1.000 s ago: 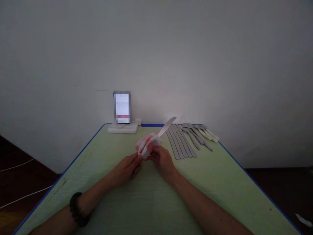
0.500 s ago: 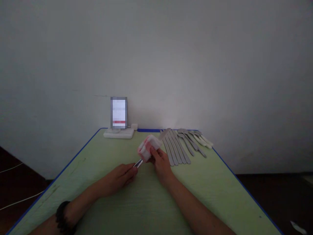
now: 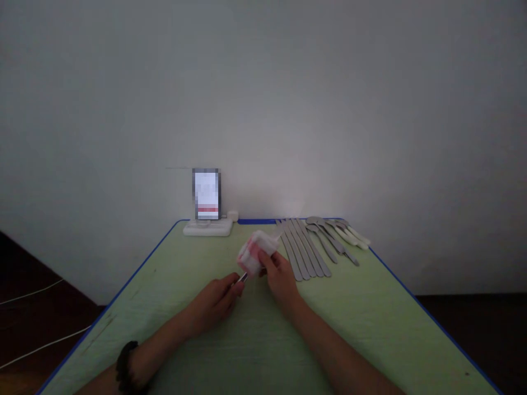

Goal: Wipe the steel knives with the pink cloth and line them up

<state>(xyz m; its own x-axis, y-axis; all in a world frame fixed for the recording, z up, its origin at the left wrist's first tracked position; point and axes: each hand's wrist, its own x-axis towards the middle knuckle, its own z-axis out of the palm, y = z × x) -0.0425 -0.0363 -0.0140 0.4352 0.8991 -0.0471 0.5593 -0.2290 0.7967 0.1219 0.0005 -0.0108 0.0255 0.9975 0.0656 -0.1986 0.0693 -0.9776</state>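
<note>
Above the middle of the green table [image 3: 255, 351], my left hand [image 3: 218, 299] grips the handle end of a metal table knife [image 3: 243, 277]. A pink and white cloth [image 3: 257, 251] is folded around the knife's middle, and my right hand [image 3: 282, 277] pinches it there with the thumb on top. The blade's tip pokes out faintly past the cloth's upper right side. Just right of the cloth, several metal knives [image 3: 307, 252] lie side by side on the table, handles toward me.
Right of the knives lie metal spoons [image 3: 325, 244] and white-handled cutlery [image 3: 352, 237]. A lit phone [image 3: 207, 193] stands on a white power strip [image 3: 208, 227] at the back left, with a white plug [image 3: 233, 215] beside it. The wall [image 3: 313, 109] rises behind the table.
The cloth has slid up the knife from the handle toward the blade, baring the handle near my left hand. The blade, earlier raised, now points lower over the row of knives. The camera view shifted slightly.
</note>
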